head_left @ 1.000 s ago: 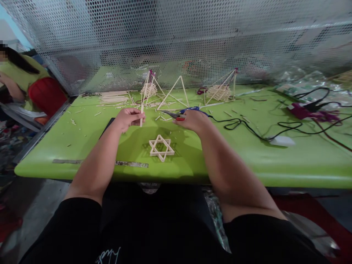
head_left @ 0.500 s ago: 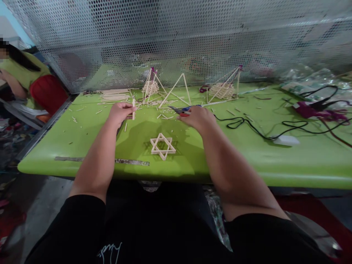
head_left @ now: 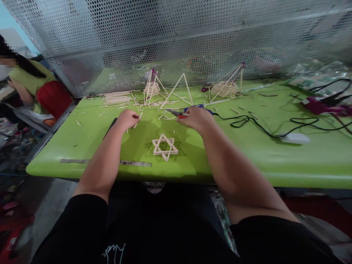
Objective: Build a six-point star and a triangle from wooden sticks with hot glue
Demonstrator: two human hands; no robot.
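Observation:
My left hand (head_left: 128, 119) is closed in a pinch on a short wooden stick (head_left: 141, 115), whose end shows past the fingertips. My right hand (head_left: 197, 116) is wrapped around red-handled pliers (head_left: 173, 113), with their grey jaws pointing left. Right behind that hand lies a blue-handled tool (head_left: 207, 109) with a black cord. Between my forearms, a six-pointed star of wooden sticks (head_left: 165, 147) rests on the green table (head_left: 187, 167). Beyond the hands are scattered stick pieces and a bundle of long sticks (head_left: 117, 99).
Stick frames stand at the back, one left (head_left: 151, 88) and one right (head_left: 224, 88), beside a bare stick triangle (head_left: 187, 88). A metal ruler (head_left: 137, 163) lies under my left forearm. Perforated metal mesh (head_left: 176, 40) closes the back. A person (head_left: 30, 79) sits at far left.
My left hand has shifted slightly right and down, and the stick in it has turned from upright to slanted. My right hand stays on the pliers. The whole view has shifted a little.

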